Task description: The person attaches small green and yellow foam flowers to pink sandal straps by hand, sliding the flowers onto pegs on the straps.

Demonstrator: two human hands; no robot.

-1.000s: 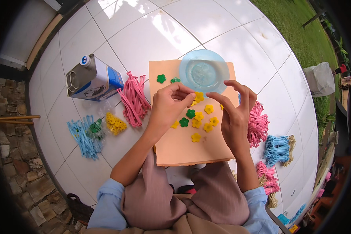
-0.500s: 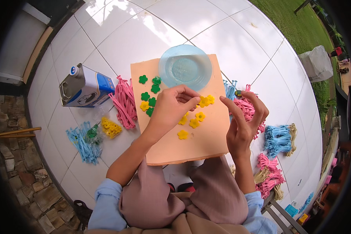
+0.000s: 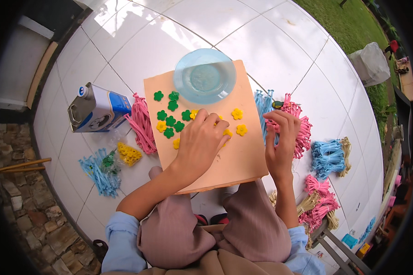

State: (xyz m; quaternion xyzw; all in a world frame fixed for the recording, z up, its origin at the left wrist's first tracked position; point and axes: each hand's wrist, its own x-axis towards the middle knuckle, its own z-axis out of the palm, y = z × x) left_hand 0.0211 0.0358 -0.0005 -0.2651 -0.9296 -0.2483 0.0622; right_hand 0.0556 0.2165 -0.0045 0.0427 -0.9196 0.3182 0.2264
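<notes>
Head view, hidden: some yellow flower cutouts (image 3: 237, 113) are covered by the left hand (image 3: 201, 140).
Left hand: fingers curled, pressed onto the peach board (image 3: 234, 160) on the lap.
Right hand (image 3: 282, 142): loosely curled, touching pink strip bundles (image 3: 298, 126) beside the board; what is pinched cannot be told.

Green flowers (image 3: 170, 121) and yellow flowers (image 3: 237, 113) on peach board (image 3: 234, 160); pale blue bowl (image 3: 204, 76); pink strips (image 3: 142, 123) beside board.
</notes>
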